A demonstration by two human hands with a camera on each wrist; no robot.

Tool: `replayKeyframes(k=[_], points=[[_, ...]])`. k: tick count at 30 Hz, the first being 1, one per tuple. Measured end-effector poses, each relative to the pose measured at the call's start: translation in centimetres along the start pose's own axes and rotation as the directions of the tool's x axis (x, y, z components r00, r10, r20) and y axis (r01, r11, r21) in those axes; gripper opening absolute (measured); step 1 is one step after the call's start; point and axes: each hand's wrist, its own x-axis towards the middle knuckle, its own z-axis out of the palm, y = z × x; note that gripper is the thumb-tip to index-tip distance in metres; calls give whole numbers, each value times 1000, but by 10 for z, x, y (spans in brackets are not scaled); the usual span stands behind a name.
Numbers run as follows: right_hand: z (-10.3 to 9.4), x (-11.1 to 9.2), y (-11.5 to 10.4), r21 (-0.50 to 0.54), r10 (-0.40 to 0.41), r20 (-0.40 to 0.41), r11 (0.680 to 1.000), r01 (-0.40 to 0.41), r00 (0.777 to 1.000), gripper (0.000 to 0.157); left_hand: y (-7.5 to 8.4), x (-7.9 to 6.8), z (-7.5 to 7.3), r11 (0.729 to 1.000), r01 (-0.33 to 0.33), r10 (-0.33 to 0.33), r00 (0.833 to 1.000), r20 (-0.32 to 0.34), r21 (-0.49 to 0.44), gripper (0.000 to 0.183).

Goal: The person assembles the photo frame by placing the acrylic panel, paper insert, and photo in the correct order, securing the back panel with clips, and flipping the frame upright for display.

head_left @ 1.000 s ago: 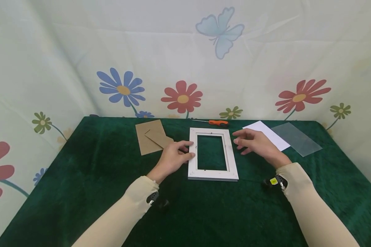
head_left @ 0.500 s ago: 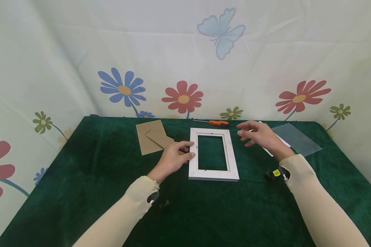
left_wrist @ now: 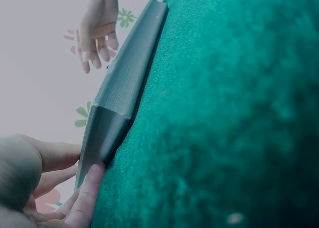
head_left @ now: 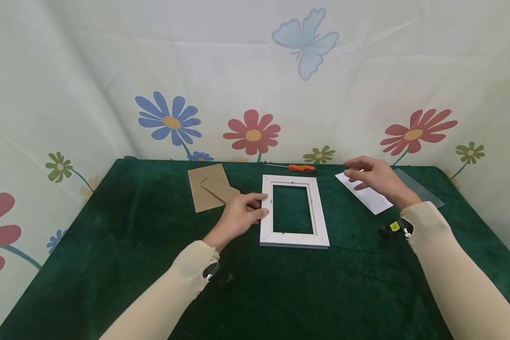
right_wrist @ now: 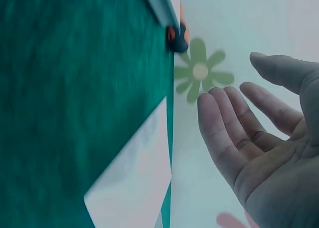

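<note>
A white picture frame (head_left: 321,217) lies flat on the green cloth, its back side up. My left hand (head_left: 238,216) pinches the frame's left side. In the left wrist view the thumb and fingers (left_wrist: 88,195) of that hand meet the frame's edge (left_wrist: 127,73). Over a sheet of white paper (head_left: 376,200) hovers my right hand (head_left: 378,178), its fingers loosely bent and holding nothing. The right wrist view shows this hand (right_wrist: 269,138) apart from the paper (right_wrist: 134,178). Partly hidden behind the right hand is a clear plastic sheet (head_left: 422,189).
Left of the frame lies a brown backing board (head_left: 205,198) with a folded-out stand flap (head_left: 221,189). An orange-handled screwdriver (head_left: 301,168) rests behind the frame. A flower-printed curtain (head_left: 255,71) rises along the far edge of the green tabletop (head_left: 238,297).
My right hand has moved right and away from the frame, to above the white paper. The left hand has kept its place on the frame.
</note>
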Motion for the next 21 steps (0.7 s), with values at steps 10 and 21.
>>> replayKeyframes(k=[10,21], points=[[-30,-5,20,-37,44,-21,998,-45,999,71,0,-1,0,1000,3,-3,1000,-8,13,47],[-62,-10,46,-149,59,-55,987,-67,997,73,1,0,2,1000,14,-14,1000,-8,0,46]])
